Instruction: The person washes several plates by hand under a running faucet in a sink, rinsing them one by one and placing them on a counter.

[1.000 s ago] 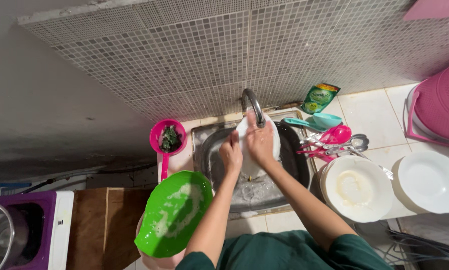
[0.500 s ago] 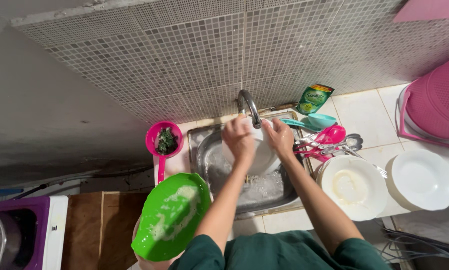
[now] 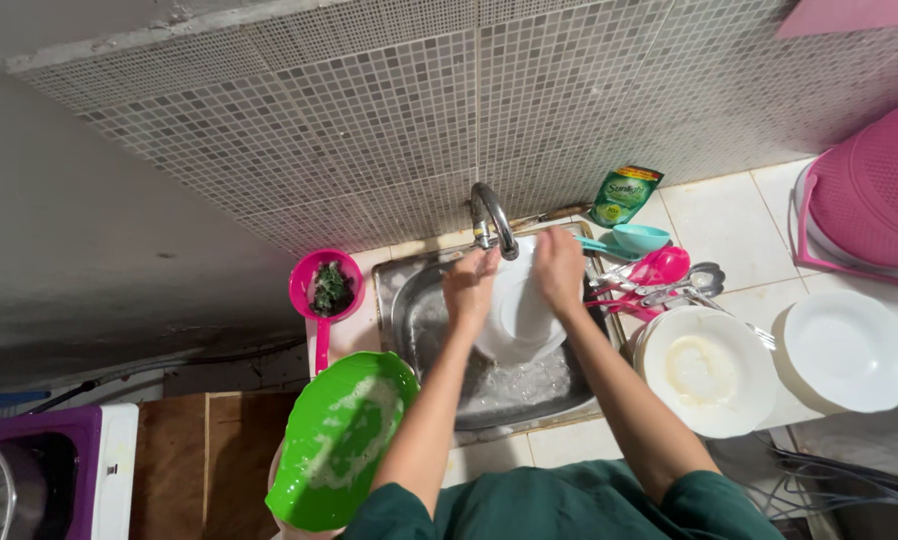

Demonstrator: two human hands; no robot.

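While both hands are gripping the wet white plate (image 3: pixel 517 315) over the sink (image 3: pixel 409 300) under the tap (image 3: pixel 491 215), left hand (image 3: pixel 469 288) and right hand (image 3: pixel 559 265) fingers are curling around its rim; soapy slickness is risking a slip and a chip against the steel basin.

Plate (image 3: pixel 517 315) in sink (image 3: pixel 419 320), under tap (image 3: pixel 491 212)

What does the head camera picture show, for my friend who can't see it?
A person's left hand and right hand hold a white plate under the tap over a steel sink. A soapy green bowl and a small pink scoop of greens sit to the left, and white plates and pink and teal spoons lie to the right.
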